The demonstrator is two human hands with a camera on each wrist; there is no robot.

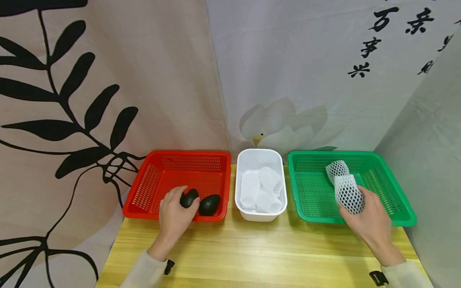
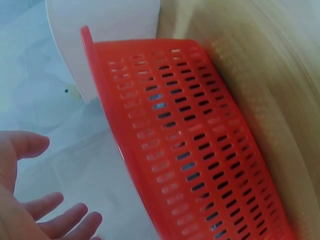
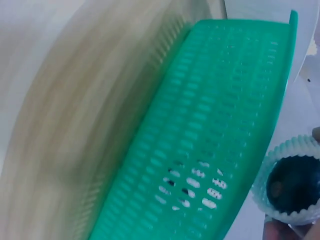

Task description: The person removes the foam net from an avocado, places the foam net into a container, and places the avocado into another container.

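Note:
In the head view two dark avocados lie at the front of the red basket, one avocado to the right of the other. My left hand reaches over the front rim, thumb and fingers apart on either side of the left avocado. The left wrist view shows these fingers spread with nothing gripped. Over the green basket, my right hand grips an avocado in a white foam net; its dark end shows through the net's opening. Another netted piece lies behind it in the basket.
Between the two baskets stands a white bin with several loose foam nets. All three containers stand on a wooden table, close to a printed cloth backdrop. A grey cloth side closes in the right.

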